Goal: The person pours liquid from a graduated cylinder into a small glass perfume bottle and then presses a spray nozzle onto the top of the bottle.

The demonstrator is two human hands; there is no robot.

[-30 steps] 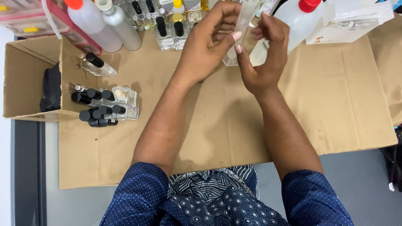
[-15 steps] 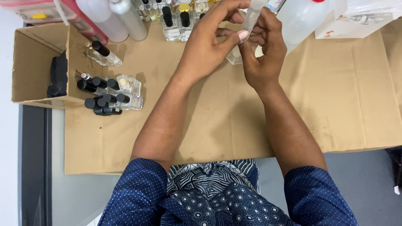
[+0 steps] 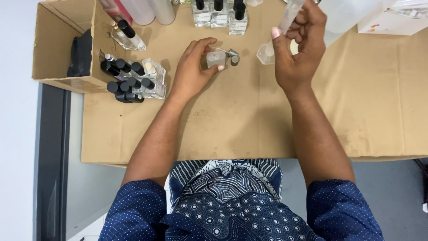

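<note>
Up near the top centre of the frame, our left hand (image 3: 194, 67) cups a small clear square bottle (image 3: 216, 58) on the brown cardboard sheet (image 3: 249, 120), fingers curled around it, thumb side and fingertips pinching its walls. Just to the right of that bottle lies a little metal spray pump (image 3: 232, 55) with its thin tube, touching or nearly touching the glass; we cannot tell which.

Our right hand (image 3: 296, 53) is raised at the upper right of centre, closed around a slim clear tube (image 3: 289, 13) that runs up out of the frame, index finger extended along it. Below that hand, just left of its thumb, sits a small clear cup or funnel (image 3: 266, 53) on the cardboard.

For a clean job here, we judge the bottle wants to stay flat and upright under a firm left-hand pinch, with the neck left uncovered, and the tube brought over it squarely so nothing tips or dribbles.

So the bottle sits inside the left hand, and left of and lower than the right hand, with the pump and cup between them.

At upper left, a cluster of black-capped bottles (image 3: 129, 80) lies beside an open cardboard box (image 3: 53, 40); three more capped bottles (image 3: 218, 11) stand along the top edge.
</note>
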